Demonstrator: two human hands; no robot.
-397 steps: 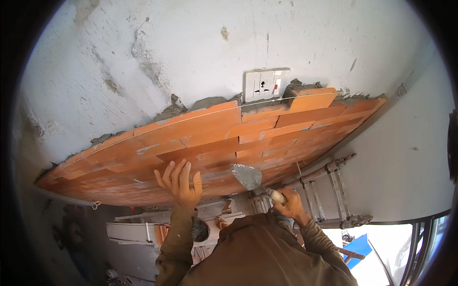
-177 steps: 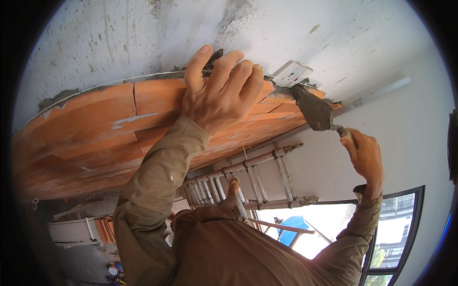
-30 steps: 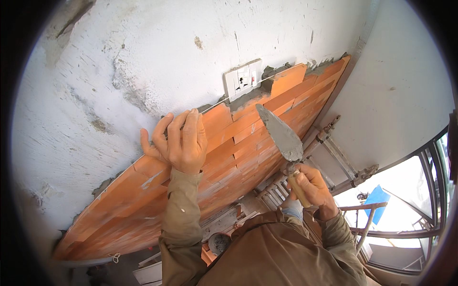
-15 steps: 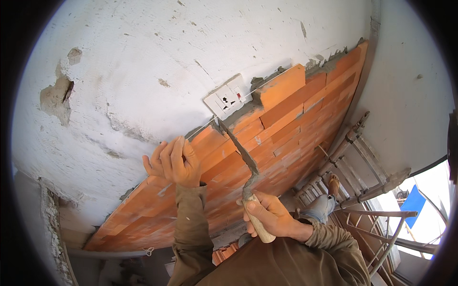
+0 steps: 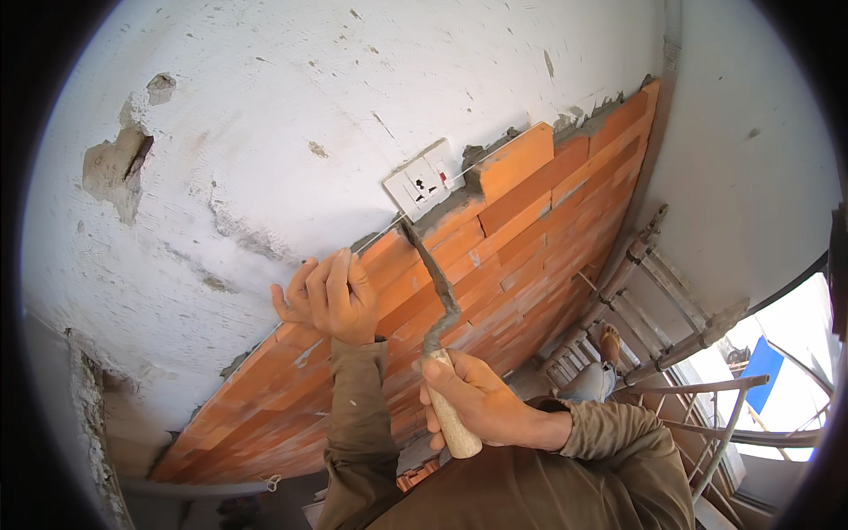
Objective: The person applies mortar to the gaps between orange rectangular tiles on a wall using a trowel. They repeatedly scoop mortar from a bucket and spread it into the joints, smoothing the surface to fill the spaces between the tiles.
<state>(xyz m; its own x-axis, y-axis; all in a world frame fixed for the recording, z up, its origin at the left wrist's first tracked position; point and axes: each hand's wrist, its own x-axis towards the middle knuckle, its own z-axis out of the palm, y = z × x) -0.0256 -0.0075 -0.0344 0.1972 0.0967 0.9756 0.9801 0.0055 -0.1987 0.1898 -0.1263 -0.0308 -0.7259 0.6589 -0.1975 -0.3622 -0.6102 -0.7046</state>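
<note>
Head view: right hand [image 5: 481,397] wrapped round trowel handle [image 5: 456,430]; left hand [image 5: 336,299] half-open against bricks [image 5: 397,262].

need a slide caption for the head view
Right hand holding a trowel with its tip near the wall socket, left hand at the top edge of the orange bricks.

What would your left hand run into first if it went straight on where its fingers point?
Most likely the white plastered wall above the bricks. The left hand overlaps the string line, but depth is unclear, so contact with string or wall can't be confirmed.
</note>
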